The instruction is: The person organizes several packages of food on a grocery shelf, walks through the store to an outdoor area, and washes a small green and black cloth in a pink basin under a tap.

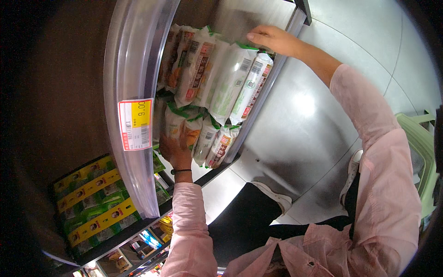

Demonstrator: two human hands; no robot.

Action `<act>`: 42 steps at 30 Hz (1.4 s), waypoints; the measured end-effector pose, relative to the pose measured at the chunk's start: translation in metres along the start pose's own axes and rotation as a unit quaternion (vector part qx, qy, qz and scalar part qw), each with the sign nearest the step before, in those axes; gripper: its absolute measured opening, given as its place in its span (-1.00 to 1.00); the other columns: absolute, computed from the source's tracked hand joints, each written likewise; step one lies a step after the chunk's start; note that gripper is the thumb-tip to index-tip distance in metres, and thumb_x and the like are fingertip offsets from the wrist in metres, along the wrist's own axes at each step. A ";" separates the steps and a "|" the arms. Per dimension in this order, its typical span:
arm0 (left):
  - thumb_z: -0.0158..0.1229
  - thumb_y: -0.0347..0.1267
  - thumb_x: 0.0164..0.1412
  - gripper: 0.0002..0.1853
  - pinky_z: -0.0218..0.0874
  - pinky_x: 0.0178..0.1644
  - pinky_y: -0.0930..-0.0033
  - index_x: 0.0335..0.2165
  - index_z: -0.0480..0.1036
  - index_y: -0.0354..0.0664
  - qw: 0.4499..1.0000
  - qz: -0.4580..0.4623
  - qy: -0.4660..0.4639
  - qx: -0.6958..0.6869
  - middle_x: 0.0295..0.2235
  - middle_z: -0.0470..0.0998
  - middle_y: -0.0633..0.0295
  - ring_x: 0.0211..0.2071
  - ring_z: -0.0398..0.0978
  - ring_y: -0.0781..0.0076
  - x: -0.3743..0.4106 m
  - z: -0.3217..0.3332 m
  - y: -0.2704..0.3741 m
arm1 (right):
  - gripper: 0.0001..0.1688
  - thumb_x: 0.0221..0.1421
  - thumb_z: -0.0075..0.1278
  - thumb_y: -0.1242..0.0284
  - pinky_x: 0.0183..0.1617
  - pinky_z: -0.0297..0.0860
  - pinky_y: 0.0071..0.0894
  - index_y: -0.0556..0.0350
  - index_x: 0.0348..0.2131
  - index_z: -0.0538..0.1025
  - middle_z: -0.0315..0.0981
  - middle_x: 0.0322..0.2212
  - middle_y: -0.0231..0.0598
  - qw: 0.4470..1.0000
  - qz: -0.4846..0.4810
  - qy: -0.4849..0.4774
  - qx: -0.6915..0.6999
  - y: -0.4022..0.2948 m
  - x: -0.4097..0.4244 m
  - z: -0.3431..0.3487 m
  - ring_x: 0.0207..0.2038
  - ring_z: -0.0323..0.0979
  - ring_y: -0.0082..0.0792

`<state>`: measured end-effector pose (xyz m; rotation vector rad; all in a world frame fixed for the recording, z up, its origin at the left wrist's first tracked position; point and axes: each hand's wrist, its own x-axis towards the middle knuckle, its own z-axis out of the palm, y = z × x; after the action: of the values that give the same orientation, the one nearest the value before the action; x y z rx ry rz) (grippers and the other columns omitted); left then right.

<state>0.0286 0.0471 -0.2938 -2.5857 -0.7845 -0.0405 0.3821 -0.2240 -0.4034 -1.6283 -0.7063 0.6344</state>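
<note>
Rows of white, green-edged plastic snack packets (230, 83) stand packed on a shelf (258, 17) before me. At the near end, my left hand (176, 149) reaches among the smaller packets (192, 133). Its fingers touch or lie close against them, in shadow, and I cannot tell whether they grip one. Beyond the far end of the row, my right hand (271, 38) is bent over the shelf by the packet tops. Its fingers are partly hidden, and no held item shows.
A clear plastic shelf strip (135, 69) carries a price tag (135, 125). Green and yellow packages (100, 200) lie lower left, with other shelf goods (148, 239) below. A light green plastic basket (427, 152) stands at right on the tiled floor (311, 114).
</note>
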 end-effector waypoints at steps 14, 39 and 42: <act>0.16 -0.22 -0.03 -0.29 0.06 0.01 0.11 0.00 0.07 -0.38 0.986 0.021 0.062 -0.151 -0.06 0.22 -0.21 -0.05 0.21 -0.10 0.015 -0.095 0.070 | -0.55 0.05 -0.08 0.15 -0.24 0.28 -0.46 0.19 -0.27 0.46 0.45 -0.41 -0.26 0.983 -0.030 0.138 0.119 -0.002 -0.026 -0.014 -0.35 0.35 -0.46; 0.14 -0.22 -0.02 -0.31 -0.12 0.07 0.01 -0.02 0.09 -0.39 0.967 0.119 0.061 -0.217 -0.07 0.18 -0.23 -0.02 0.09 -0.12 0.039 -0.053 0.129 | -0.18 -0.11 -0.15 -0.17 -0.13 0.27 -0.04 0.32 -0.30 0.46 0.41 -0.35 0.16 0.956 -0.111 0.186 -0.197 -0.050 0.008 0.048 -0.27 0.39 0.03; 0.19 -0.28 -0.07 -0.33 -0.11 0.06 0.03 -0.03 0.11 -0.37 0.961 0.090 0.062 -0.253 -0.09 0.19 -0.23 -0.04 0.10 -0.11 0.039 -0.052 0.130 | -0.34 -0.07 -0.06 0.02 -0.10 0.25 -0.26 0.36 -0.30 0.46 0.36 -0.24 0.13 0.984 0.001 0.015 -0.178 -0.080 0.013 0.037 -0.19 0.33 0.00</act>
<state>0.1360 -0.0512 -0.2923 -3.0862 -0.5411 -0.3903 0.3551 -0.1799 -0.3309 -1.9611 -0.8316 0.5031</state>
